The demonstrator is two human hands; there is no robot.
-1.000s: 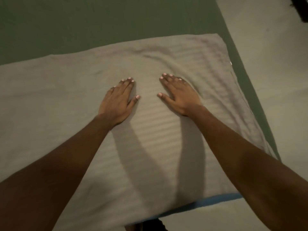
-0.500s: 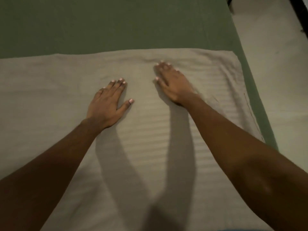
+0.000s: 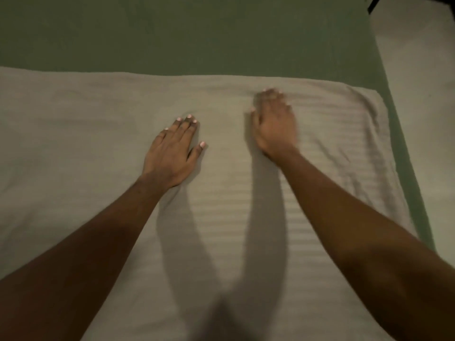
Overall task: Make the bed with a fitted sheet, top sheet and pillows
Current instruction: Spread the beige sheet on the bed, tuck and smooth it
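Currently, a pale beige sheet with faint woven stripes lies spread across the near part of the bed, on top of a smooth green fitted sheet. The green shows as a broad band beyond the beige sheet's far edge and as a narrow strip along its right side. The beige sheet's far right corner is rounded and slightly puckered, and it sits just inside the bed's right edge.

Both of the person's hands rest palm-down on the beige sheet, with bare forearms reaching in from the bottom corners. The left hand lies flat, its fingers straight and close together and its thumb angled out to the right. The right hand is farther forward, near the sheet's far edge. It is blurred, though its fingers look extended on the cloth. The hands are near each other but apart.

Two arm shadows fall on the sheet between the forearms. A pale floor lies to the right of the bed.
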